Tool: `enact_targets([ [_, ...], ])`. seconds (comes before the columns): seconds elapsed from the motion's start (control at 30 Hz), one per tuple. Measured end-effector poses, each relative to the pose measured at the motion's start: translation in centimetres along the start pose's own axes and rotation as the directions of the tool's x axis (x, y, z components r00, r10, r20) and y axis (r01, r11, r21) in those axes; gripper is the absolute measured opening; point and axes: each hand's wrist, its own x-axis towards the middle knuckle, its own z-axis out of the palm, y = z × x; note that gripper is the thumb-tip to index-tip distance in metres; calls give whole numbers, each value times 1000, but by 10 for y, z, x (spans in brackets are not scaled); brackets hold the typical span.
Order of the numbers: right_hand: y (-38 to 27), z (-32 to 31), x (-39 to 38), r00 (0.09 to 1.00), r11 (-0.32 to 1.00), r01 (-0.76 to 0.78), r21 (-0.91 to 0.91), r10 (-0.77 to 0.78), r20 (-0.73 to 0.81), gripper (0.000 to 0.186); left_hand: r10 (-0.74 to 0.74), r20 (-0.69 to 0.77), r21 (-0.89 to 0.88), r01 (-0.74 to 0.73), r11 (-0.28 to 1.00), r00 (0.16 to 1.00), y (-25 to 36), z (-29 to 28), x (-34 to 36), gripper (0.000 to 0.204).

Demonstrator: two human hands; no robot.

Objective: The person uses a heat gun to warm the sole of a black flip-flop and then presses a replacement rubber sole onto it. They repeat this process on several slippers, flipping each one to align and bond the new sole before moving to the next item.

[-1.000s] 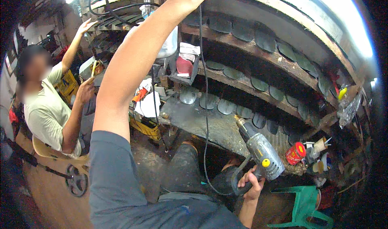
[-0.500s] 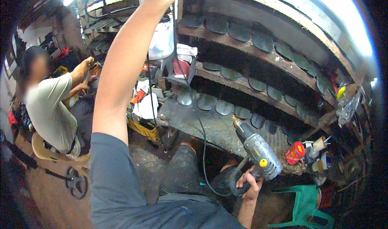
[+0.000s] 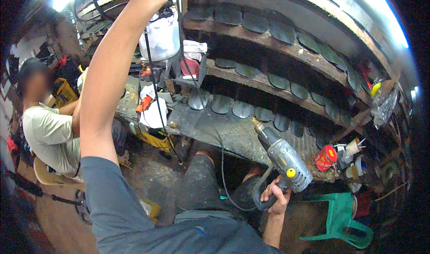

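My right hand (image 3: 277, 198) is wrapped round the handle of a grey heat gun (image 3: 287, 157). Its brass-coloured nozzle points up and to the left, over the workbench (image 3: 233, 135). A dark cord (image 3: 223, 173) loops from the handle to the left and up across the bench. My left arm (image 3: 112, 70) is raised high and runs out at the top edge, so the left hand is hidden beyond the picture. Dark rounded sole-shaped pieces (image 3: 242, 109) stand in a row at the back of the bench, close to the nozzle.
Shelves (image 3: 268, 43) ahead hold more dark pieces. A red can (image 3: 325, 158) stands on the bench's right end; a green plastic stool (image 3: 338, 218) is below. A white bucket (image 3: 160, 38) and white cloth (image 3: 154, 113) are left. A seated person (image 3: 51, 128) works at far left.
The view has shifted slightly, so the bench and shelves sit further left. My left arm stays raised, and my right hand keeps holding the heat gun. The seated person's arms have lowered.
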Motion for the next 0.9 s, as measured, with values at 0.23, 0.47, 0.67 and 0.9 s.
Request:
enact_targets([
  [0.23,0,-1,2,1000,1000,13,19,-14,24,34,-32,294,-158,81,984,955,-8,-28,11,42],
  [0.47,-2,-5,2,1000,1000,11,-23,-10,29,34,-110,484,-215,240,947,868,-9,-30,24,37],
  [0.67,4,-6,3,999,999,41,18,-40,-14,35,259,439,-300,-131,945,861,-28,-32,-6,44],
  [0.9,5,-5,6,998,998,61,-1,-61,-1,33,467,483,-132,-465,875,741,-36,-20,-3,26],
])
